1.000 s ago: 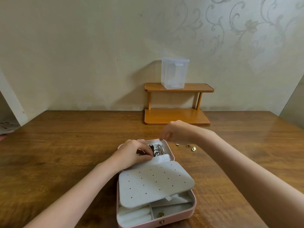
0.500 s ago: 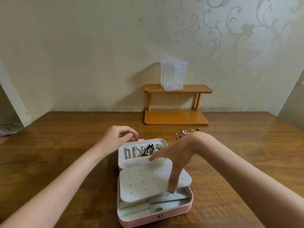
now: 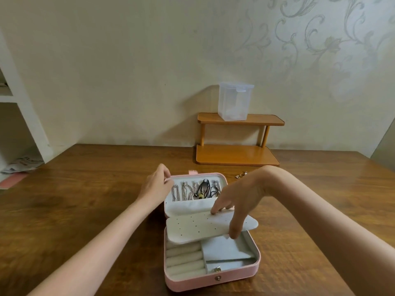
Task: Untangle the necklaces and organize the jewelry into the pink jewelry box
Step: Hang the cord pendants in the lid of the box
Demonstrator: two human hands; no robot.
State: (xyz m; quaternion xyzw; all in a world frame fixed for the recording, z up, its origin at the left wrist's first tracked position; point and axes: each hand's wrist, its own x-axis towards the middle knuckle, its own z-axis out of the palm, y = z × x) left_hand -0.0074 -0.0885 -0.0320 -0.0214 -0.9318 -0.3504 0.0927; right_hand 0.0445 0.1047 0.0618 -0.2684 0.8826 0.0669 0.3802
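So the pink jewelry box is sat open in the middle of the wooden table, snap button on its near wall. Everything else is placed off that box. The lid half is laid back on the far side, and the necklaces are hung in a row inside it: pale chains to the left, darker cords to the right, whether still tangled can't be told. The white perforated flap is held over the base by the right hand, thumb under its near edge and fingers spread on top, so a loose pinch. The lid's far left corner is pinched by the left hand, fingers curled at the rim. White ring rolls are seen in the base's left part, and a small gold piece in a near compartment. A few loose gold bits are left on the table just beyond the box's far right corner. Further back a wooden two-tier shelf is stood against the wall, with a clear plastic container on top. No brand or writing can be read anywhere.
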